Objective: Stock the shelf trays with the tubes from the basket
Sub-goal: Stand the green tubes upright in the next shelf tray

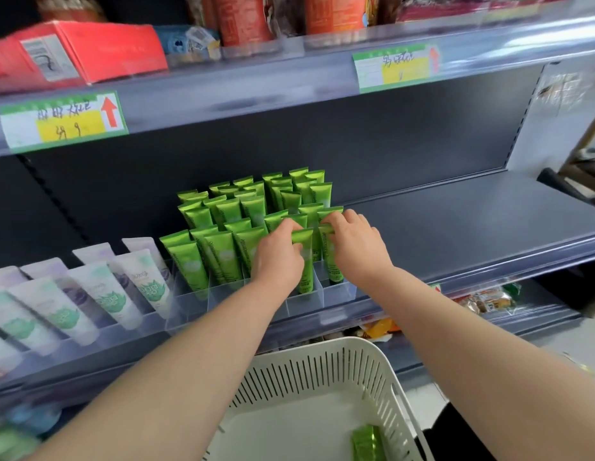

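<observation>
Both hands on green tubes in the clear shelf tray [304, 306].
The left hand [279, 252] pinches one upright green tube [305, 271] by its top, and the right hand [356, 247] pinches its neighbour [334, 267]. A spare tube [367, 444] lies in the white basket [322, 348]. The tube lettering is blurred.

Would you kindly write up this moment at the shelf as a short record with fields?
left hand: pinches the top of a green tube standing in the clear tray
right hand: pinches the top of the neighbouring tube
basket: white, at least one spare tube inside
white tubes: in trays further left
</observation>
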A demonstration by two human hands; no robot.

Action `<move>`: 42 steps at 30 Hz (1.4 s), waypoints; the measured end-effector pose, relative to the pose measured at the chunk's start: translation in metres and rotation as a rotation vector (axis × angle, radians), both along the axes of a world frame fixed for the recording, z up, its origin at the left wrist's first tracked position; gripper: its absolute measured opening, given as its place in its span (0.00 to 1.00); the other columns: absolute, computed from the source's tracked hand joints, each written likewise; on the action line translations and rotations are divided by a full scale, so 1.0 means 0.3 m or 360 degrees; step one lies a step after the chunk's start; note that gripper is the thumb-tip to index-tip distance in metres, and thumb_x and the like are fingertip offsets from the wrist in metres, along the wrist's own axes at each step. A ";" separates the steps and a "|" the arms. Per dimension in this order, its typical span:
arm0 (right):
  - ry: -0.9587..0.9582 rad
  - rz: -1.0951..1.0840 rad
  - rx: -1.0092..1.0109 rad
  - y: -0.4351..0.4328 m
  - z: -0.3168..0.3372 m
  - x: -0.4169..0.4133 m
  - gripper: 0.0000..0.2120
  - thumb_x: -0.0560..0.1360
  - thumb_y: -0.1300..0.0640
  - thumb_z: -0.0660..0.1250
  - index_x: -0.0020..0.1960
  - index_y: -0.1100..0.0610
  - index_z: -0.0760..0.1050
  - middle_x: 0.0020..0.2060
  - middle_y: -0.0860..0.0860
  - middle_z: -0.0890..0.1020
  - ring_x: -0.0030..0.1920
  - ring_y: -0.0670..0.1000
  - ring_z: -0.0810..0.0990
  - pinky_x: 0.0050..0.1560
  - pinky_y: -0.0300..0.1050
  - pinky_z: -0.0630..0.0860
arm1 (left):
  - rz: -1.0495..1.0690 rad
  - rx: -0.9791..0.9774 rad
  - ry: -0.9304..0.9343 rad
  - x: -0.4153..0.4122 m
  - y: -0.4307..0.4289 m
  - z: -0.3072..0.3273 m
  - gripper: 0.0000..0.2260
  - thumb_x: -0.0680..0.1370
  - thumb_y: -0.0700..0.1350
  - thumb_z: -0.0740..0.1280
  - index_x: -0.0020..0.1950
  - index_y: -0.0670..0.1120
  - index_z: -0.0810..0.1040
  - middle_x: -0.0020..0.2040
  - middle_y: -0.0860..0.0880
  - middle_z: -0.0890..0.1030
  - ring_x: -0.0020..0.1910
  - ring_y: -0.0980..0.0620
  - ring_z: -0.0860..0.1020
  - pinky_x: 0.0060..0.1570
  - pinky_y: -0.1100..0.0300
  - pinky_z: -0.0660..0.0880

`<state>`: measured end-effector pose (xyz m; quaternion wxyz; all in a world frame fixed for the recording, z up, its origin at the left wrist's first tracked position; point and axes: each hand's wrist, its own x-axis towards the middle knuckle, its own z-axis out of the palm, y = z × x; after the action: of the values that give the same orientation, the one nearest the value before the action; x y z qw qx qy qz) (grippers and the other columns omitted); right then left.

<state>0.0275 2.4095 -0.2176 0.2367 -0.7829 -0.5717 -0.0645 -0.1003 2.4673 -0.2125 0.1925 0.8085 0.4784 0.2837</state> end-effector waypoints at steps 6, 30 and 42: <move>-0.0090 -0.0078 0.0042 -0.001 -0.001 0.009 0.23 0.75 0.64 0.62 0.68 0.51 0.66 0.59 0.53 0.71 0.57 0.57 0.69 0.48 0.50 0.64 | -0.0040 0.0033 0.0013 -0.013 0.007 0.023 0.12 0.78 0.41 0.66 0.60 0.52 0.73 0.45 0.50 0.79 0.36 0.49 0.78 0.38 0.52 0.78; -0.0183 -0.0011 -0.0148 -0.361 -0.386 -0.271 0.19 0.67 0.65 0.60 0.56 0.53 0.72 0.52 0.54 0.73 0.53 0.59 0.70 0.48 0.53 0.67 | -0.0329 0.0235 -0.0300 -0.287 -0.265 -0.262 0.08 0.75 0.37 0.66 0.51 0.49 0.78 0.48 0.56 0.79 0.48 0.54 0.77 0.48 0.55 0.76; 0.0621 -0.0190 -0.1775 -0.472 -0.791 -0.271 0.24 0.78 0.61 0.58 0.72 0.63 0.58 0.65 0.63 0.70 0.64 0.62 0.71 0.64 0.53 0.69 | -0.0230 -0.0773 0.0573 -0.419 -0.312 -0.676 0.09 0.77 0.41 0.65 0.55 0.51 0.79 0.54 0.51 0.80 0.51 0.50 0.78 0.51 0.57 0.75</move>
<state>-0.0539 2.2677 -0.4549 -0.1138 -0.8174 -0.4201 0.3774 -0.2261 2.3737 -0.4155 0.3119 0.8081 0.4997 -0.0010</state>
